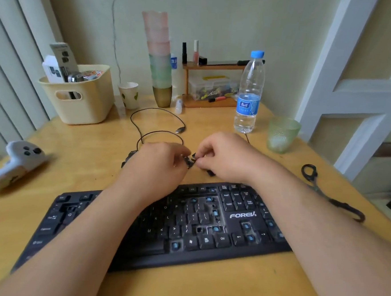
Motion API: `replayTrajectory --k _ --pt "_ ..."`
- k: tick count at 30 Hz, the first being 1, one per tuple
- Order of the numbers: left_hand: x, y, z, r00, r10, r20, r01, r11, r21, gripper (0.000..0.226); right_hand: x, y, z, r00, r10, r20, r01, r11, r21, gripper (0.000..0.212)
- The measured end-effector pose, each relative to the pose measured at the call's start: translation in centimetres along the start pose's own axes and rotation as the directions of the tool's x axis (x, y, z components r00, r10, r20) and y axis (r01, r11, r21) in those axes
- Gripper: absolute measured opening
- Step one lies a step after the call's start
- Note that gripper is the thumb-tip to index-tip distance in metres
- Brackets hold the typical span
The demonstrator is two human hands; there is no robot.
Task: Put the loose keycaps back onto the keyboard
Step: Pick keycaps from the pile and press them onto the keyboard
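Together, hands [190, 158] pinch keycap [190, 162] behind keyboard [240, 214].

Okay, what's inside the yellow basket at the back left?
The yellow basket holds upright white and grey boxes, something shiny and metallic and a colourful packet. Its wall hides whatever lies lower down.

One keyboard [152, 225] is seen near the front edge of the table [203, 291], and two hands [158, 166] [226, 157] are counted behind it. One water bottle [250, 91], one green glass [282, 134] and one paper cup [129, 94] are counted toward the back edge. One basket [77, 98] is set at the back left corner. One pair of scissors [325, 191] is laid by the right edge.
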State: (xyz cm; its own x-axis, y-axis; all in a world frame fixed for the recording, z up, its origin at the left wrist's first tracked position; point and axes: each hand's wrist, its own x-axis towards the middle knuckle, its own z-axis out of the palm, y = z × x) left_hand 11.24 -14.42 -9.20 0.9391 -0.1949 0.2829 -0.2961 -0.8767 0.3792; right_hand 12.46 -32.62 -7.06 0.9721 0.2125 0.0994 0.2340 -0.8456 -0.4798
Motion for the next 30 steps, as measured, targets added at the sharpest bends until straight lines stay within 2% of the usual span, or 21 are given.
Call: replayTrajectory --k 1,2,4,5,7,12,18,23,26,30 --pt "-0.1 0.3 -0.3 0.998 -0.003 -0.062 -0.002 0.996 -0.090 0.030 -0.5 0.2 -0.3 0.998 0.024 -0.051 -0.015 0.984 0.176 0.003" --pt "-0.3 0.7 -0.7 0.995 0.001 -0.102 -0.021 0.981 -0.193 0.028 -1.0 0.5 -0.4 0.996 0.057 -0.072 -0.025 0.923 0.384 0.004" --pt "-0.8 1.7 -1.1 0.989 0.031 -0.145 -0.083 0.925 -0.372 0.029 -2.1 0.6 -0.3 0.995 0.096 -0.011 -0.058 0.681 0.730 0.009" --pt "-1.0 2.1 -1.3 0.984 0.052 -0.168 -0.119 0.900 -0.420 0.030 -2.5 0.6 -0.2 0.995 0.092 0.032 -0.078 0.562 0.823 0.012" --pt "-1.4 2.5 -1.1 0.975 0.094 -0.200 -0.180 0.865 -0.469 0.035 -2.9 0.7 -0.3 0.993 0.071 0.095 -0.116 0.411 0.904 0.015" --pt "-1.8 2.6 -0.2 0.957 0.152 -0.247 -0.257 0.839 -0.479 0.051 -3.2 1.3 -1.0 0.988 0.036 0.147 -0.152 0.249 0.957 0.027" --pt "-1.9 2.6 0.0 0.940 0.144 -0.310 -0.283 0.838 -0.468 0.052 -3.3 1.2 -0.8 0.991 0.027 0.133 -0.136 0.246 0.960 0.014" --pt "-1.9 2.6 -0.1 0.940 0.129 -0.316 -0.287 0.799 -0.528 0.052 -3.5 0.9 -0.9 0.994 0.044 0.095 -0.103 0.252 0.962 0.008" --pt "-1.9 2.6 -0.2 0.940 0.148 -0.307 -0.291 0.817 -0.497 0.046 -3.6 1.0 -0.8 0.997 0.045 0.065 -0.077 0.353 0.932 0.009" --pt "-2.0 2.6 -0.3 0.968 0.139 -0.211 -0.239 0.769 -0.592 0.041 -3.5 1.4 -0.9 1.000 0.023 0.001 -0.012 0.499 0.867 0.014"
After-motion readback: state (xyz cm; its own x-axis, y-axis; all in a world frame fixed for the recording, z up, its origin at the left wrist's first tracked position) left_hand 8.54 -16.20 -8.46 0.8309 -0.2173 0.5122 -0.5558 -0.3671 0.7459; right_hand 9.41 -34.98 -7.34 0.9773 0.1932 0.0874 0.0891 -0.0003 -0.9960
